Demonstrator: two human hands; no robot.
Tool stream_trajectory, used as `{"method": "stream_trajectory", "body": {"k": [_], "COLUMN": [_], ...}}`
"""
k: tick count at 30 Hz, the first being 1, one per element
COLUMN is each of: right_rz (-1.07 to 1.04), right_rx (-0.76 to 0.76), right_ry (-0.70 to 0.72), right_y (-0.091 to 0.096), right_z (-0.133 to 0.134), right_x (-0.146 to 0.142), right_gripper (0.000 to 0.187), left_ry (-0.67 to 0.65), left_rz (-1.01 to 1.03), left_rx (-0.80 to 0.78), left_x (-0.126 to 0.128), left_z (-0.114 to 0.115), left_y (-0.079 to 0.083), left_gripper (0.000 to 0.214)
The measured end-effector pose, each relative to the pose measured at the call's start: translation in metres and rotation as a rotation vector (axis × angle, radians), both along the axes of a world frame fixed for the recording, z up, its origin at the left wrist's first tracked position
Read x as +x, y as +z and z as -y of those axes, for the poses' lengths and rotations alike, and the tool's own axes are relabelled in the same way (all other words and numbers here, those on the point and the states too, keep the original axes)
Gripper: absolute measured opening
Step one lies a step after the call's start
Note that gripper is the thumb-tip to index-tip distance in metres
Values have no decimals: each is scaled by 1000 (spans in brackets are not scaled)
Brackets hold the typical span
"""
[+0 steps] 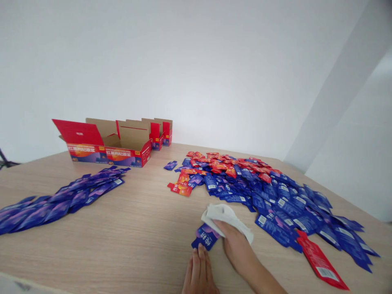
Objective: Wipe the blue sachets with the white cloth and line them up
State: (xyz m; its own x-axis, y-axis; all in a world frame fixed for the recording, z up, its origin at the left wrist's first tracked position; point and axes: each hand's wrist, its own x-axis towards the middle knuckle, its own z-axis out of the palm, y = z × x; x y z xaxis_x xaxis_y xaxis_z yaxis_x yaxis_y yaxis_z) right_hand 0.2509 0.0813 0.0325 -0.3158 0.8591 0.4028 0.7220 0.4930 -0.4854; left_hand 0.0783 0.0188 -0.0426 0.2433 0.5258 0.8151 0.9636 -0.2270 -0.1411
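Blue pouch [207, 239]: flat on the wood-grain tabletop [137, 232], between our hands.
Left hand [199, 272]: straight fingers together, tips touching the pouch's near edge.
Right hand [237, 247]: we hold a white cloth [223, 212] over its far end.
Right: blue-and-red pouch pile [284, 204].
Left: overlapping pouch row [55, 210], open cartons [110, 154] beyond.

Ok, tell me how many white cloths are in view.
1: the white cloth in the right hand, overlapping the blue pouch that the left hand touches. No other shows.
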Motion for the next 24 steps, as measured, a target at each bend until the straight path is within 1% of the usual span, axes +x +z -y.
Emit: {"method": "stream_trajectory", "body": {"k": [1,2,3,4,7,8,9,10,13,14,15,16,18,19,20,21,24], "right_rz": [-16,-28,-34,-32,-3,6,9,1,-38,-46,-49,-43,-28,-18,-22,-34,-95], "right_rx": [5,16,29,37,13,-4,-16,-17,13,22,31,35,27,-1,-18,-29,-1], "right_ry": [-81,-127,-125,-76,199,255,252,197,-55,-104,-105,-57,121,206,237,219,16], "right_y": [1,2,3,2,-4,-6,-8,-9,-9,-9,-7,-6,-2,0,3,7,15], "right_z": [-2,-2,0,4,18,19,18,14,-2,-4,-3,0,9,12,13,11,0], "right_x": [5,7,8,6,-8,-11,-11,-9,4,7,7,4,-7,-12,-15,-16,-8], "right_gripper": [71,71,71,71,72,73,74,76,81,80,77,74,69,69,70,72,76], "left_ry": [-3,-3,-1,2,1,-4,-11,-17,-24,-21,-18,-17,-26,-36,-48,-61,-91], "left_rz": [1,4,10,17,26,25,21,16,-1,-4,-7,-8,-11,-14,-19,-24,-38], "left_rx": [7,15,20,21,-5,-17,-29,-38,-64,-68,-71,-73,-79,-87,-96,-105,-124], "left_x": [0,0,1,1,3,3,2,1,-1,-2,-2,-2,-3,-4,-5,-7,-12], "left_z": [0,0,0,0,0,1,1,2,2,2,2,2,2,3,3,3,1], "left_y": [1,1,1,1,0,0,0,0,1,1,1,0,-1,-1,-1,-1,-2], "left_gripper": [40,39,38,36,30,29,31,33,43,44,43,42,39,39,40,41,45]}}
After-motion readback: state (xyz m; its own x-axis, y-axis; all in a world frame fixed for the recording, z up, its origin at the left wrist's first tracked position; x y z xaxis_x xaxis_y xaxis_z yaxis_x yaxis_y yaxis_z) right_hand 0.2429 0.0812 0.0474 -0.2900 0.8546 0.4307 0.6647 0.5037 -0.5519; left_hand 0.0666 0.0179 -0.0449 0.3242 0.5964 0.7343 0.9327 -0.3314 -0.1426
